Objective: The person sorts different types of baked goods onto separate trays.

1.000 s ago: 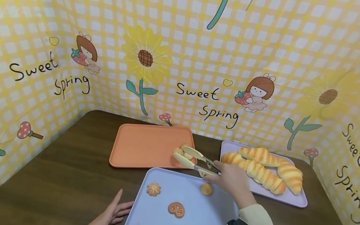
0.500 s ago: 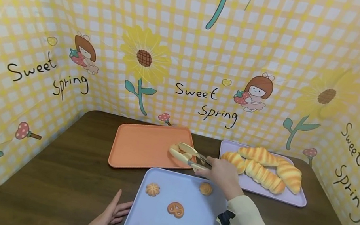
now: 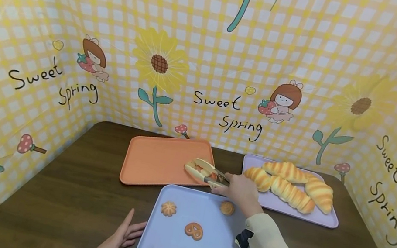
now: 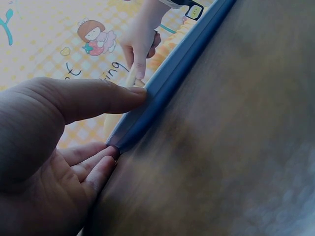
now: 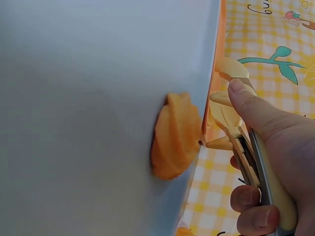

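Observation:
My right hand (image 3: 244,192) grips a pair of tongs (image 3: 205,164) with cream-coloured ends and metal arms. Those ends lie around a small bun with reddish filling (image 3: 191,169) at the right end of the orange tray (image 3: 153,167). In the right wrist view, the fingers wrap the tongs' handle (image 5: 268,182), with the thumb along its top. My left hand (image 3: 117,243) has its thumb and fingers spread against the left side of the pale blue tray (image 3: 146,239); in the left wrist view the fingertips touch that tray's rim (image 4: 157,98).
On the blue tray lie a flower-shaped cookie (image 3: 169,208), a pretzel-shaped cookie (image 3: 194,231) and a round swirled cookie (image 3: 227,208). Several large striped breads (image 3: 291,194) fill a lilac tray (image 3: 329,220) at the back right. Printed cloth (image 3: 210,55) surrounds the dark wooden table (image 3: 92,185).
My right hand has moved a little left with the tongs, and their ends have come closer together around the bun. The bun has shifted slightly left on the orange tray. The left hand stays put.

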Tool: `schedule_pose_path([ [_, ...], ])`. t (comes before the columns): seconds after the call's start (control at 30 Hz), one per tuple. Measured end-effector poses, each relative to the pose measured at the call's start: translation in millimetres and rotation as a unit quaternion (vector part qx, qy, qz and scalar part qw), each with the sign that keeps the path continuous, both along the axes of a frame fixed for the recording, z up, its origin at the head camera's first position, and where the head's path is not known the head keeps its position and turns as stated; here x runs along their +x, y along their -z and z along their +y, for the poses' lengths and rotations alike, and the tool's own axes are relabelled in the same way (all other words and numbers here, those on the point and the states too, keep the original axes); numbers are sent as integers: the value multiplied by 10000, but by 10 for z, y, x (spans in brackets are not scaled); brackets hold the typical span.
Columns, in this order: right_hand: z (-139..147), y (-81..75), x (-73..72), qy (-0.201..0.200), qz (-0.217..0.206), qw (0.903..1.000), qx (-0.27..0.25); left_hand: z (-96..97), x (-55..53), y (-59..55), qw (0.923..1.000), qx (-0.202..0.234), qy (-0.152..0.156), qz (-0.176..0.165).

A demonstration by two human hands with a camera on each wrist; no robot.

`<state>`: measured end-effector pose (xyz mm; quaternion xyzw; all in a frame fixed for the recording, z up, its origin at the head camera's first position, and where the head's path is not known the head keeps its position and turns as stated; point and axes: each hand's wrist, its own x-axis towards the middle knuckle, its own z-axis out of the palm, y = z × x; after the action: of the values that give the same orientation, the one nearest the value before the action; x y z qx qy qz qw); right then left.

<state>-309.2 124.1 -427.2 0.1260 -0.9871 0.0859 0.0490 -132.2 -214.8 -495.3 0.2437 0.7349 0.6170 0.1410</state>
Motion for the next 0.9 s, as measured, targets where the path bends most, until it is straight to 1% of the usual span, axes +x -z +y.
schedule_pose_path([
  [0.13,-3,11,0,72,-65,9999,-30,-2,0,1,10000,-2,28,24],
  [0.37,-1,25,-6,76,-26,10000,20,-6,-3,-10,10000,0,32,-80],
  [0.5,1,17,0,81,-33,9999,62,-6,-3,-6,10000,-17,35,-32],
  [0.73,20,-24,53,122,-97,9999,-59,-3,-1,-4,10000,-18,36,63],
  [0.9,78,-66,130,65,-105,9997,-229,10,13,-4,9998,10,12,174],
])
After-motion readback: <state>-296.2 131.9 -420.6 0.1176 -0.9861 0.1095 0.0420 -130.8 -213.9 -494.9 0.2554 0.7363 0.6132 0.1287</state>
